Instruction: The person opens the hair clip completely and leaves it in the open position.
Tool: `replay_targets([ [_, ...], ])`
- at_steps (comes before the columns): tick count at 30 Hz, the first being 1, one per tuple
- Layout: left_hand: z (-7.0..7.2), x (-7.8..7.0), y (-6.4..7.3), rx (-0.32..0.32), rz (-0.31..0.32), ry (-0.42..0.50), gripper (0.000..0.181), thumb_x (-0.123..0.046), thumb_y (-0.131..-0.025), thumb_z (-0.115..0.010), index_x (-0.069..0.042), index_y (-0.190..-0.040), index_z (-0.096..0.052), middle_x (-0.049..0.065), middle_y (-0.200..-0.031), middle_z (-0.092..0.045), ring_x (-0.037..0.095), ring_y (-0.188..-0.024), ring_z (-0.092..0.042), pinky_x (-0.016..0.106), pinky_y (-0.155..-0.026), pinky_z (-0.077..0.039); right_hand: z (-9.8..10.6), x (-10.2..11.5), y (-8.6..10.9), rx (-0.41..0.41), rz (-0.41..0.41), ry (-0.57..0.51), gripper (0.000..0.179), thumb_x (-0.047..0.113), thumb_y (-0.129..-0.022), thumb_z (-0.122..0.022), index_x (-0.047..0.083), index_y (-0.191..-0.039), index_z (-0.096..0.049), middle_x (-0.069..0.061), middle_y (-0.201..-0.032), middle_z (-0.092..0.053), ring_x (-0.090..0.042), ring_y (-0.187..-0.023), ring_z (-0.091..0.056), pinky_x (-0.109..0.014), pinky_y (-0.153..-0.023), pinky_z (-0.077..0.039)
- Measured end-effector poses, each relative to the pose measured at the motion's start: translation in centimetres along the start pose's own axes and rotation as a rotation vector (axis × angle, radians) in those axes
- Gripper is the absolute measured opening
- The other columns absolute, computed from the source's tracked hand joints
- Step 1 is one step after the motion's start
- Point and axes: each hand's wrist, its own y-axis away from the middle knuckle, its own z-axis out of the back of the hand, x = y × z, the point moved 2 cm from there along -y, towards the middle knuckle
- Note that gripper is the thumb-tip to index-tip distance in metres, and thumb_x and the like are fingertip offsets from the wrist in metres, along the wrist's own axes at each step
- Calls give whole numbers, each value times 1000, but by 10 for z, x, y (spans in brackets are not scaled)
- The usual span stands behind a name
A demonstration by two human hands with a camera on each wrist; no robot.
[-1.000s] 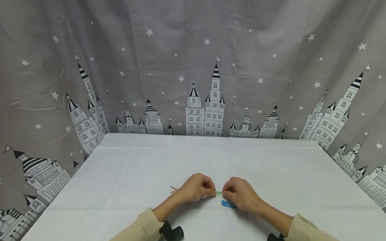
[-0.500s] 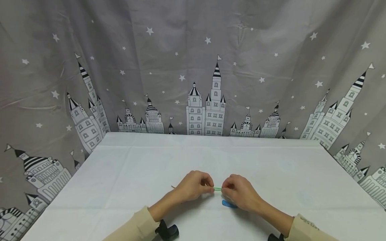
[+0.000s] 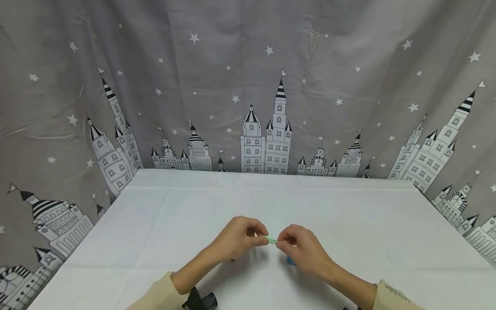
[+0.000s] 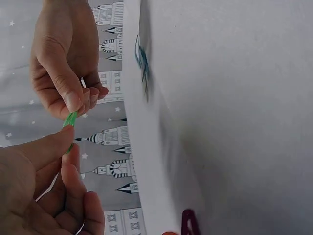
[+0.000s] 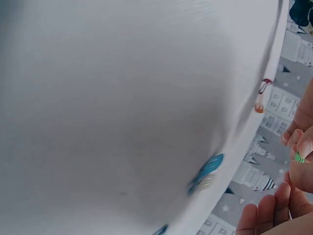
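Clip [image 4: 71,119], green — left hand [image 3: 238,238], right hand [image 3: 304,249] pinch it, fingers curled.

i see wide room to pass over the white tabletop [image 3: 248,202] beyond both hands, as far as the curtain [image 3: 217,51] walling off the back. between left hand [image 3: 238,239] and right hand [image 3: 304,249], a green piece [image 3: 271,240] bridges the gap, barring the way. lower down, on the tabletop, a blue clip [image 5: 208,169] and a pale clip [image 5: 207,183] lie as low obstacles.
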Motion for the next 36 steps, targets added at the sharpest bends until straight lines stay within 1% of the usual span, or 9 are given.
replay_targets([
  [4, 6, -4, 4, 16, 0, -18, 6, -19, -87, -77, -14, -86, -76, -15, -74, -64, 7, -62, -49, 24, -54, -41, 1, 7, 1, -7, 45, -9, 10, 7, -90, -69, 15, -85, -68, 10, -79, -57, -11, -79, -53, -36, -77, -48],
  [8, 9, -5, 9, 17, -16, -14, 6, -22, -87, -77, -16, -85, -77, -17, -75, -65, 7, -67, -52, 25, -59, -44, 2, 10, 2, -20, 83, 2, 11, 10, -89, -71, 19, -84, -68, 12, -82, -58, -9, -80, -54, -40, -78, -49],
  [12, 8, -6, 13, -2, -43, 4, 6, -23, -88, -76, -17, -86, -77, -18, -78, -66, 7, -73, -56, 28, -67, -47, 2, 11, 2, -42, 116, 4, 9, 16, -88, -74, 19, -86, -66, 13, -84, -57, -11, -84, -55, -39, -78, -48],
  [16, 7, -4, 14, -1, -64, 25, 6, -24, -88, -76, -19, -87, -77, -19, -80, -67, 6, -75, -57, 33, -73, -47, 2, 10, 2, -69, 133, 18, 8, 19, -88, -75, 18, -89, -66, 14, -86, -57, -12, -86, -54, -37, -78, -48],
  [21, 6, -1, 15, -4, -74, 45, 5, -23, -88, -76, -19, -87, -77, -18, -79, -67, 6, -75, -57, 39, -74, -47, 2, 10, 4, -47, 140, 23, 7, 19, -91, -72, 21, -85, -69, 15, -83, -57, -8, -83, -55, -37, -76, -49],
  [25, 3, 1, 14, -7, -87, 62, 5, -23, -87, -76, -19, -87, -77, -18, -80, -67, 6, -75, -58, 39, -75, -47, 1, 8, 6, -40, 147, 27, 10, 19, -90, -73, 22, -82, -69, 15, -80, -57, -6, -80, -54, -35, -74, -48],
  [29, 1, 2, 15, -19, -87, 60, 4, -24, -87, -76, -20, -86, -77, -17, -81, -67, 6, -75, -58, 33, -73, -47, -1, 7, 5, -65, 167, 19, 13, 15, -88, -74, 21, -79, -68, 16, -77, -56, -6, -76, -54, -33, -72, -48],
  [33, 4, 4, 19, -59, -59, 26, 4, -21, -85, -79, -23, -82, -77, -17, -78, -66, 7, -69, -53, 26, -63, -44, -7, 8, 2, -64, 194, 12, 13, 13, -88, -74, 19, -79, -68, 16, -76, -55, -5, -76, -53, -31, -71, -49],
  [36, 5, 4, 20, -69, -54, 18, 5, -20, -83, -80, -23, -81, -77, -16, -77, -66, 6, -64, -49, 23, -56, -41, -9, 8, 3, -73, 193, 18, 14, 12, -87, -74, 19, -78, -68, 17, -75, -55, -5, -75, -53, -29, -71, -48],
])
